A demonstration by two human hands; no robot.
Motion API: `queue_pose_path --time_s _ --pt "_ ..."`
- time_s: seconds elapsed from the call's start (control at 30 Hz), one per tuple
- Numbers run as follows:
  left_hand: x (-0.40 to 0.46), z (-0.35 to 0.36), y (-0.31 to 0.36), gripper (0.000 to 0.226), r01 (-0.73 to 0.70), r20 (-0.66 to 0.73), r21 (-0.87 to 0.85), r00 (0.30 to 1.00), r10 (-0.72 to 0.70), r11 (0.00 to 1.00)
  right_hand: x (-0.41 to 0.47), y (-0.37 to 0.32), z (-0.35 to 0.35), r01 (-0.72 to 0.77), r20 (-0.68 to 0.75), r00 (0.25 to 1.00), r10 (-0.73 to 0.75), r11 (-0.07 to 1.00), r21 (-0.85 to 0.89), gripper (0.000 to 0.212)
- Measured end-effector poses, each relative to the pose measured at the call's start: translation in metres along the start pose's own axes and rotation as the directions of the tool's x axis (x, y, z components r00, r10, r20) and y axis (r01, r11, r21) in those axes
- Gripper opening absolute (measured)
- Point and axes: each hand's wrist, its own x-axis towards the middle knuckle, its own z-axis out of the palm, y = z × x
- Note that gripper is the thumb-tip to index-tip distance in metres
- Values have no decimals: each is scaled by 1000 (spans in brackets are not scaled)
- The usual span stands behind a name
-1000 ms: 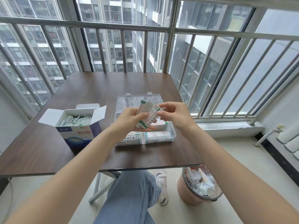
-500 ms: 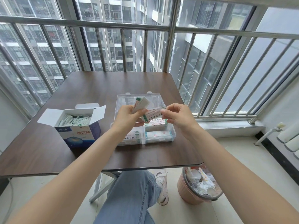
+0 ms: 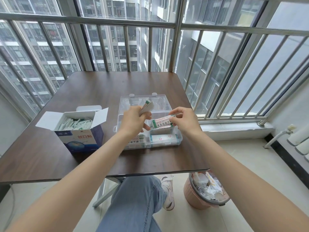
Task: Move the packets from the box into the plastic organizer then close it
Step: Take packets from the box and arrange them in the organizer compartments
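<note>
A blue and white cardboard box (image 3: 80,139) stands open at the table's left, full of white and green packets (image 3: 75,123). The clear plastic organizer (image 3: 179,139) lies open in the middle, its lid (image 3: 160,101) folded back flat. Packets lie in its front compartments (image 3: 161,137). My left hand (image 3: 133,120) grips a small stack of packets (image 3: 147,106) above the organizer. My right hand (image 3: 182,121) pinches a few packets (image 3: 161,123) flat over the right rear compartment.
The brown table (image 3: 93,91) stands against a window railing (image 3: 150,24). A pink waste bin (image 3: 205,191) full of wrappers sits on the floor at the right, below the table edge. My legs in jeans (image 3: 137,203) are under the table.
My hands have pulled apart: the right hand has taken a few packets off the stack and lowered them toward the organizer, while the left hand keeps the rest, raised.
</note>
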Motion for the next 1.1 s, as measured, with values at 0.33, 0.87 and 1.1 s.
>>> queue_pose_path --time_s 0.33,0.87,1.1 --pt "2 2 -1 17 -55 89 192 995 39 980 -4 -3 3 89 32 996 -84 962 -258 11" --pt "1 0 5 19 -189 183 459 976 116 868 -2 1 6 167 103 985 -136 890 -425 14" --pt "2 5 1 28 -212 176 513 974 140 832 1 1 6 177 156 980 -125 905 -388 15"
